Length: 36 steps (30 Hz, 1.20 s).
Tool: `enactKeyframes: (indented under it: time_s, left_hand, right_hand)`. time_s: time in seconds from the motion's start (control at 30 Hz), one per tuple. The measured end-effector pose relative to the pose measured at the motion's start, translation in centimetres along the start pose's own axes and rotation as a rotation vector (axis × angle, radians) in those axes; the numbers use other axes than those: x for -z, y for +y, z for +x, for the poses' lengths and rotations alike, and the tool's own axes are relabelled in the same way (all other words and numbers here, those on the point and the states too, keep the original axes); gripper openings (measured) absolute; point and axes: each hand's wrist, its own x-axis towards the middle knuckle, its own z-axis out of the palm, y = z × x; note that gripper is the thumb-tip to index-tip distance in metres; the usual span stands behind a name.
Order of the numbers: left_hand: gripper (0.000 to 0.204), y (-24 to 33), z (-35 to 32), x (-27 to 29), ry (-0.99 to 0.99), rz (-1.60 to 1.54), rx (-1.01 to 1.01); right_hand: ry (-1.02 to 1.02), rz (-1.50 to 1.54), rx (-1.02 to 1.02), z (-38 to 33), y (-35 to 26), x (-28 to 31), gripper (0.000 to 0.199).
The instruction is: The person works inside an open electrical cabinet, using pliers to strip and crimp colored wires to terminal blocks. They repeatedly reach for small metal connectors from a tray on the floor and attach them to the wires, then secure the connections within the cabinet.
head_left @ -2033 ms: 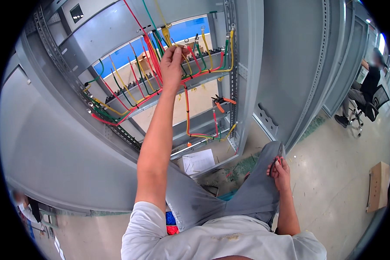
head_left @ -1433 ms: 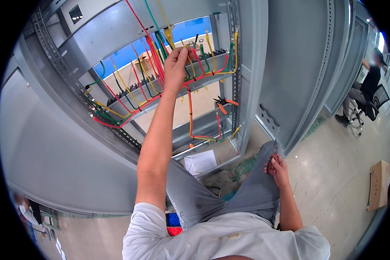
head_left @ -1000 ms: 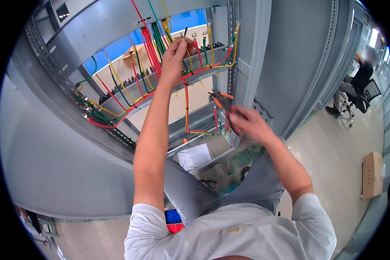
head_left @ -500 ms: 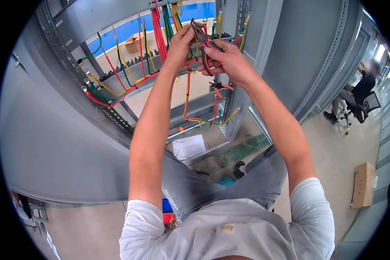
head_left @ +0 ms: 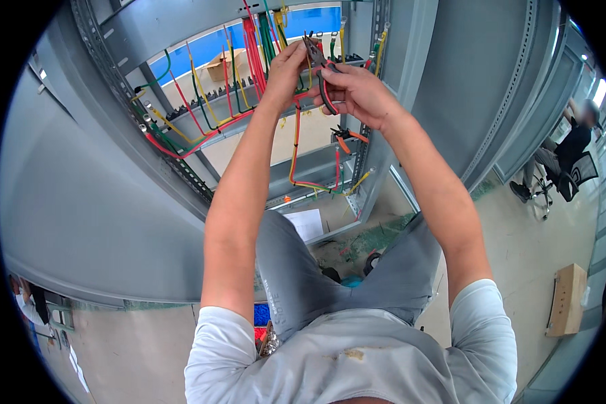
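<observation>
A grey cabinet frame (head_left: 175,28) spans the upper picture. At upper centre, I have the left hand (head_left: 287,73) with fingers pinched, apparently steadying a yellow wire (head_left: 310,74); my right hand's (head_left: 358,93) fingers curl round the pliers (head_left: 317,56), presumably keeping the nose beside that pinch.

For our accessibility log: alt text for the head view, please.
A person's right hand holds red-and-black pliers against or beside the left hand, at an open grey metal cabinet. Red, yellow and green wires line its frame; an orange-handled tool sits below; another person is seated far right.
</observation>
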Motion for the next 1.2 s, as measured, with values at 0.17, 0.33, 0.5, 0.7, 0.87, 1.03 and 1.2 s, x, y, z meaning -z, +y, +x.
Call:
enactKeyframes:
  time_s: [0.17,0.33,0.5,0.7,0.87,1.03,1.2]
  left_hand:
    - [0.039,-0.7,0.7,0.6,0.014,0.051,-0.031]
    - [0.035,-0.7,0.5,0.2,-0.006,0.047,-0.116]
    - [0.033,-0.7,0.3,0.0,-0.007,-0.025,-0.190]
    - [0.030,-0.9,1.1,0.7,-0.094,-0.076,-0.232]
    - [0.036,-0.4,0.9,0.6,-0.126,-0.098,-0.188]
    - [0.041,-0.8,1.1,1.1,-0.205,-0.147,-0.161]
    - [0.044,-1.1,1.4,1.2,-0.253,-0.177,-0.175]
  right_hand:
    - [-0.112,0.189,-0.131,0.6,-0.1,0.8,0.038]
    - [-0.206,0.258,-0.186,0.7,-0.6,1.7,0.045]
    - [-0.281,0.292,-0.238,1.3,-0.7,2.7,0.048]
    - [-0.232,0.249,-0.223,1.3,-1.2,0.4,0.051]
    - [-0.357,0.333,-0.162,1.7,-0.7,1.3,0.054]
    - [-0.287,0.253,-0.122,1.1,-1.0,0.5,0.054]
    - [-0.311,0.277,-0.136,1.4,-1.1,1.0,0.052]
